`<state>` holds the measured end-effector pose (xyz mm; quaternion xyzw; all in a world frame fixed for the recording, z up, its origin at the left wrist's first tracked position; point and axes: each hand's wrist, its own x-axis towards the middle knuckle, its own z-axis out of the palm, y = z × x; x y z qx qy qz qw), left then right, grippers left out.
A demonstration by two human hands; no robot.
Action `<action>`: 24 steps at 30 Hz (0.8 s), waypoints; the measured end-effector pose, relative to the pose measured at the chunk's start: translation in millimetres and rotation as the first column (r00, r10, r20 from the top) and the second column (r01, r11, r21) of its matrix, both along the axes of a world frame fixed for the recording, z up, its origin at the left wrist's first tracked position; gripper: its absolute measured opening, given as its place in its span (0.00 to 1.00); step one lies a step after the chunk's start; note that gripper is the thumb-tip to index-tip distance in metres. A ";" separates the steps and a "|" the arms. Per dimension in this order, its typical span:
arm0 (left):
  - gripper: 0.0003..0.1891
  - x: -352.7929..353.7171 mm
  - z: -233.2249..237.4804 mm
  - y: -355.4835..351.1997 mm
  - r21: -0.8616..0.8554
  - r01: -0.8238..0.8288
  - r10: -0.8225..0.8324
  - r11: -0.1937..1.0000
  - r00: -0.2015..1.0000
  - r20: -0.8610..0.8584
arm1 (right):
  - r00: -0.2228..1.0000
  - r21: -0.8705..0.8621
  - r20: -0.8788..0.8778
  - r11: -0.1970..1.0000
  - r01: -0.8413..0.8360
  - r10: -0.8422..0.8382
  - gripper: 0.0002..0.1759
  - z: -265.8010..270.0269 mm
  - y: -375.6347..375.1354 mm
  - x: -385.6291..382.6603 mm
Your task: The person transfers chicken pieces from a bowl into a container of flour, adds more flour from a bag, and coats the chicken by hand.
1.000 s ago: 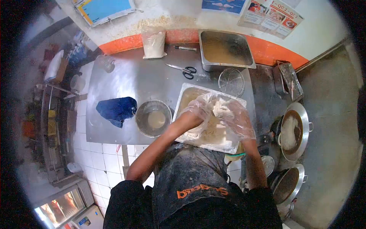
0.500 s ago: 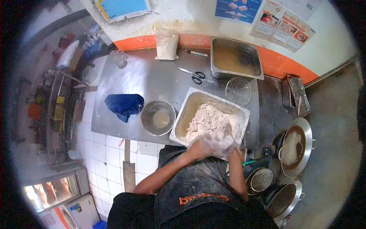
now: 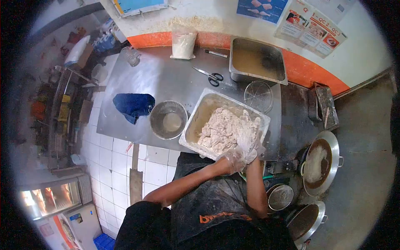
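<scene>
Both my hands wear clear plastic gloves dusted with flour. My right hand (image 3: 250, 132) stretches over the right side of a white-rimmed tub (image 3: 192, 121), fingers out and coated in white. At its wrist, my left hand (image 3: 234, 161) is closed on the cuff of the right plastic glove (image 3: 251, 156). Beneath and beside the right hand, a heap of floured, lumpy pieces (image 3: 220, 131) fills much of the tub. The left fingertips are partly hidden by crumpled plastic.
Left of the tub are a metal bowl (image 3: 156, 130) and a blue cloth (image 3: 132, 105). Behind lie scissors (image 3: 213, 76), a bag of white powder (image 3: 183, 45), a wire strainer (image 3: 258, 96) and a deep metal pan (image 3: 259, 78). Pans of brown liquid (image 3: 320, 166) stand at right.
The blurred hands, bunched together at the tub's near edge, have separated. My right hand now reaches out over the tub with fingers extended, while my left is at its wrist. The view has shifted slightly.
</scene>
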<state>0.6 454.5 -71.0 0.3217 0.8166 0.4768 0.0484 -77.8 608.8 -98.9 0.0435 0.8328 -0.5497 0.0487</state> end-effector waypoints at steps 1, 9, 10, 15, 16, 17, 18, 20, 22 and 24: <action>0.13 0.9 -2.0 -0.3 0.048 0.001 -0.003 0.999 0.999 0.037 | 1.000 0.005 0.003 1.000 0.002 -0.002 0.35 0.1 2.4 -1.0; 0.14 -36.4 57.3 -41.5 -0.325 0.034 -0.029 0.945 0.999 0.022 | 0.992 0.029 0.100 0.997 -0.075 0.072 0.35 6.4 27.4 3.4; 0.15 -39.1 62.2 -44.1 -0.044 -0.133 0.137 0.990 0.984 0.113 | 0.990 0.043 0.113 0.995 -0.094 0.089 0.35 6.7 23.6 2.3; 0.18 -31.2 -26.7 -15.2 -0.344 0.003 0.008 0.939 0.999 0.032 | 0.981 0.093 0.115 0.982 -0.165 0.154 0.35 -13.2 -27.5 22.6; 0.18 -38.5 -26.0 -17.3 -0.331 0.056 -0.043 0.942 0.998 0.047 | 0.984 0.110 0.106 0.982 -0.155 0.143 0.35 -9.2 -37.9 25.4; 0.18 -51.8 -20.7 -27.1 -0.329 0.097 -0.083 0.939 0.995 0.058 | 0.987 0.131 0.083 0.980 -0.148 0.138 0.35 -8.2 -47.2 23.3; 0.18 -63.1 -14.7 -37.8 -0.334 0.119 -0.100 0.935 0.992 0.074 | 0.990 0.147 0.062 0.980 -0.131 0.123 0.35 -5.7 -53.2 21.6; 0.19 -91.2 -3.3 -46.2 -0.334 0.181 -0.153 0.925 0.982 0.110 | 0.994 0.164 0.025 0.980 -0.112 0.109 0.35 -1.3 -70.6 15.0; 0.19 -114.5 8.6 -47.7 -0.321 0.222 -0.186 0.921 0.973 0.139 | 0.996 0.160 -0.006 0.984 -0.083 0.085 0.35 -4.4 -82.1 5.1; 0.19 -129.9 18.1 -49.9 -0.316 0.248 -0.208 0.916 0.966 0.154 | 0.999 0.164 -0.025 0.986 -0.030 0.035 0.35 4.2 -82.8 1.9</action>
